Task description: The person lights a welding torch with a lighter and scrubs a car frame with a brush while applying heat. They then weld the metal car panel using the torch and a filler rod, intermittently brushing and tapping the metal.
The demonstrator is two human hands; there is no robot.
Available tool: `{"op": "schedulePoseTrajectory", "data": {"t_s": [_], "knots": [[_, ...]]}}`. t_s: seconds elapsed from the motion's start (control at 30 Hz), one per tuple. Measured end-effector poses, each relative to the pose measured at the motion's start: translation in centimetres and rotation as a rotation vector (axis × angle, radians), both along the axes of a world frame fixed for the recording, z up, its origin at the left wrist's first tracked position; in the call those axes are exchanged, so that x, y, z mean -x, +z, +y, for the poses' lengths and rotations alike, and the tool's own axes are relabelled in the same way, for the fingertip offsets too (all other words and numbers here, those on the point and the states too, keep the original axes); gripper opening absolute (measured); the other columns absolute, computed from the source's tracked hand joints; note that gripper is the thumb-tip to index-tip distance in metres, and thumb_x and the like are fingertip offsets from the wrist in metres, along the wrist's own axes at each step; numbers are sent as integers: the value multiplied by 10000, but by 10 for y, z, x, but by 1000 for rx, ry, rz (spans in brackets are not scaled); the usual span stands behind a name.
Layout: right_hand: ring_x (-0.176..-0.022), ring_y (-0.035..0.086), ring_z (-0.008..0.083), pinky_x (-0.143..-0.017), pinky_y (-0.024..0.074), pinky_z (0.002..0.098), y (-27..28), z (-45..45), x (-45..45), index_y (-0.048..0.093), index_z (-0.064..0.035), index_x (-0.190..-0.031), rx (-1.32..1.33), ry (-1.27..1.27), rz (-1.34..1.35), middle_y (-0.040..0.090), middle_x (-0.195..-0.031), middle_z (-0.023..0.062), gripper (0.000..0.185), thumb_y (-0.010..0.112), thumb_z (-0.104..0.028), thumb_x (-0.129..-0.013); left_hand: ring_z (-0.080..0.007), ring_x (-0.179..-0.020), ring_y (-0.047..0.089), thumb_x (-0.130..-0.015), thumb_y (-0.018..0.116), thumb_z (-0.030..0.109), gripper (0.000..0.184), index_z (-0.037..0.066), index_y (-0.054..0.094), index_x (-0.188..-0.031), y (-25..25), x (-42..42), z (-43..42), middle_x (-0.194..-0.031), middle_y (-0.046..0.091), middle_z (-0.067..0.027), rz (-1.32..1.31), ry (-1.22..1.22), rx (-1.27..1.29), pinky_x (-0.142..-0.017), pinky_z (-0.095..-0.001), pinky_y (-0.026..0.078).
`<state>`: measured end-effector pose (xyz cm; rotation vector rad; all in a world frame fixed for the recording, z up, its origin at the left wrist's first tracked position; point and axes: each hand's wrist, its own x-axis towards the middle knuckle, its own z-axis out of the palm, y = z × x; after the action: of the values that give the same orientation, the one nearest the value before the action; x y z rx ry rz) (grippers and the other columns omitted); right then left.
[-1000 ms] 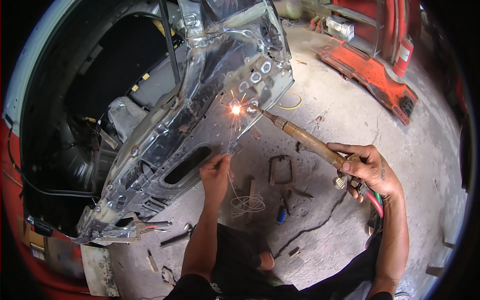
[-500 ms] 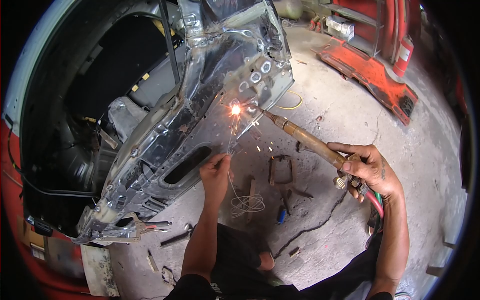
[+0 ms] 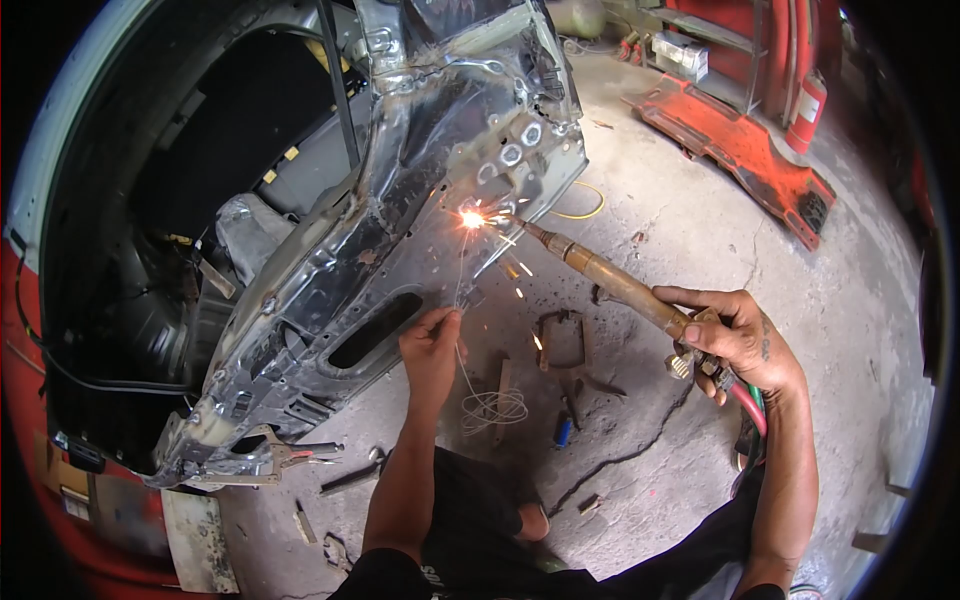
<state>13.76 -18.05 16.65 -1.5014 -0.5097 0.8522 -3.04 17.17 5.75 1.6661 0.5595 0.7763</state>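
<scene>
My right hand (image 3: 735,338) is closed around the rear of a brass gas welding torch (image 3: 610,280), with a red and a green hose running from its back end. The torch tip points left at a bright glowing spot (image 3: 471,218) on the bare metal car body panel (image 3: 420,250), and sparks fly off there. My left hand (image 3: 432,340) pinches a thin welding wire (image 3: 462,280) whose upper end meets the glow. Below that hand the wire's loose coil (image 3: 495,408) dangles over the floor.
A locking clamp (image 3: 290,455) grips the panel's lower edge. On the cracked concrete floor lie a metal frame piece (image 3: 565,342), a blue lighter-like object (image 3: 564,432) and scraps. Farther off are an orange metal panel (image 3: 735,150), a fire extinguisher (image 3: 806,115) and a yellow hose (image 3: 590,205).
Sparks at the glowing spot have spread more to the right, with some falling lower. Both hands and the torch stay practically in place.
</scene>
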Motion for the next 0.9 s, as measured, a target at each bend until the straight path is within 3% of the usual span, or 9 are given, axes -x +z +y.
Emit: {"op": "schedulePoseTrajectory", "data": {"t_s": [0.13, 0.23, 0.9], "knots": [[-449, 638, 143, -359, 475, 265, -5, 0, -2, 625, 19, -1452, -27, 7, -18, 665, -700, 77, 592, 785, -232, -940, -83, -526, 569, -1033, 668, 79, 161, -51, 754, -1073, -3, -1, 2, -658, 627, -19, -9, 1, -1, -491, -252, 430], [-470, 619, 123, -404, 527, 255, -1, 0, 0, 644, 14, -1436, 2, -2, -5, 652, -772, 60, 570, 771, -199, -923, -82, -528, 570, -1032, 669, 79, 158, -50, 753, -1072, -3, -1, 2, -660, 626, -17, -7, -1, -1, -491, -252, 431], [-442, 628, 139, -378, 515, 260, -2, 0, -1, 640, 15, -1438, -13, 1, -3, 668, -766, 83, 575, 773, -198, -921, -79, -521, 574, -1029, 670, 86, 152, -33, 760, -1057, -2, -2, 2, -655, 625, -10, 5, 5, -19, -482, -247, 440]]}}
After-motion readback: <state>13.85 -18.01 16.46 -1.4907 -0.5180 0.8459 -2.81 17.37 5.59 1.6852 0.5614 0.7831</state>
